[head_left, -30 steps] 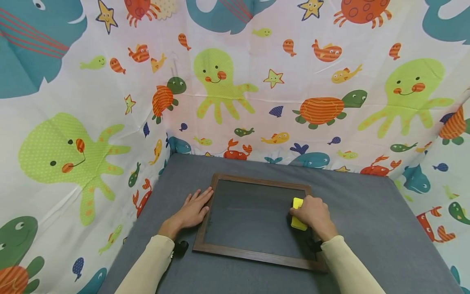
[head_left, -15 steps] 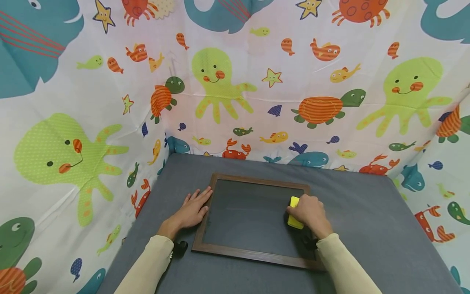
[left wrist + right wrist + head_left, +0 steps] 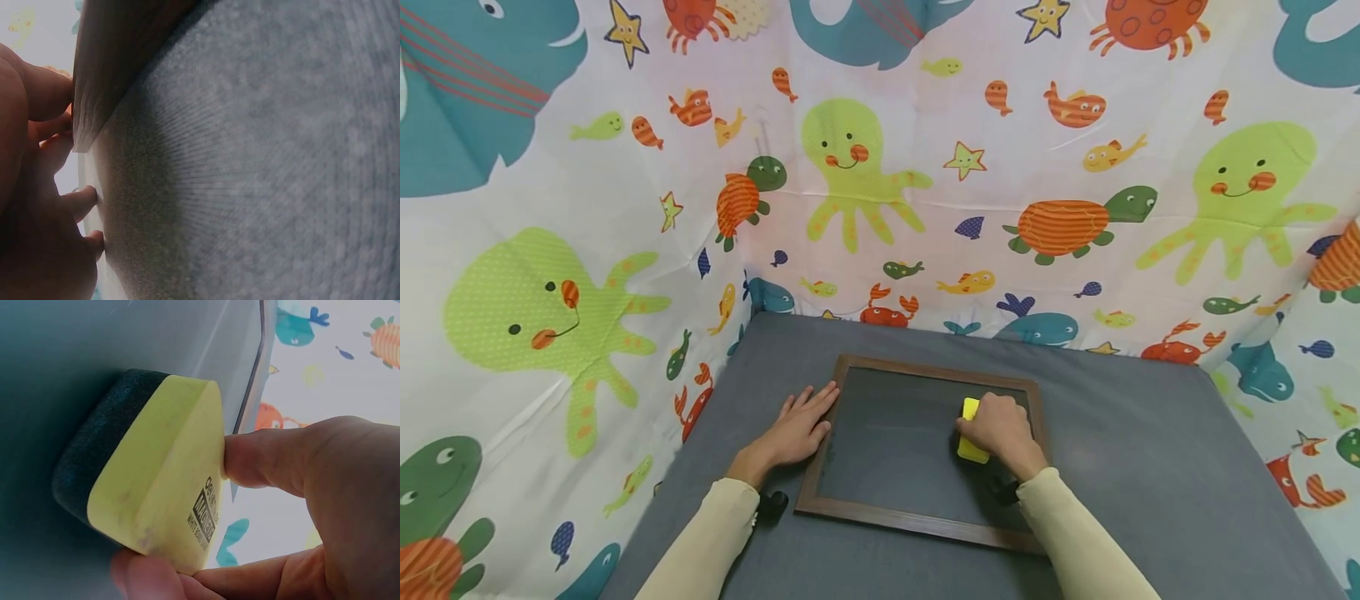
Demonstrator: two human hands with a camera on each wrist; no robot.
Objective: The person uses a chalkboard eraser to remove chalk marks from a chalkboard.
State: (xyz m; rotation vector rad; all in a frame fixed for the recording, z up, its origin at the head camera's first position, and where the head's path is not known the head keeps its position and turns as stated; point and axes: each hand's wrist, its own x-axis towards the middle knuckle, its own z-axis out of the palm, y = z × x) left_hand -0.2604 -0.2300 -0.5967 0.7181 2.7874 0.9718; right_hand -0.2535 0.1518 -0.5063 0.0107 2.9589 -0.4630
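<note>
A small blackboard (image 3: pixel 891 450) with a brown wooden frame (image 3: pixel 917 523) lies flat in the middle of the table. My right hand (image 3: pixel 1000 432) pinches a yellow board eraser (image 3: pixel 972 452) over the right part of the dark surface. In the right wrist view, thumb and fingers hold the eraser (image 3: pixel 178 469) by its sides, its dark felt pad (image 3: pixel 103 440) facing the board. At the left side of the frame rests my left hand (image 3: pixel 788 432), fingers spread and fingertips at the wood. The left wrist view shows these fingers beside the frame edge (image 3: pixel 106 69).
Grey cloth (image 3: pixel 1135 467) covers the table around the blackboard. A white curtain (image 3: pixel 925 233) printed with sea animals stands behind the table and along both sides. Each wrist carries a dark strap-on device, the left one (image 3: pixel 771 507) close to the table.
My right hand has slid the eraser leftward across the board, away from the right side of the frame. The left hand has stayed in place.
</note>
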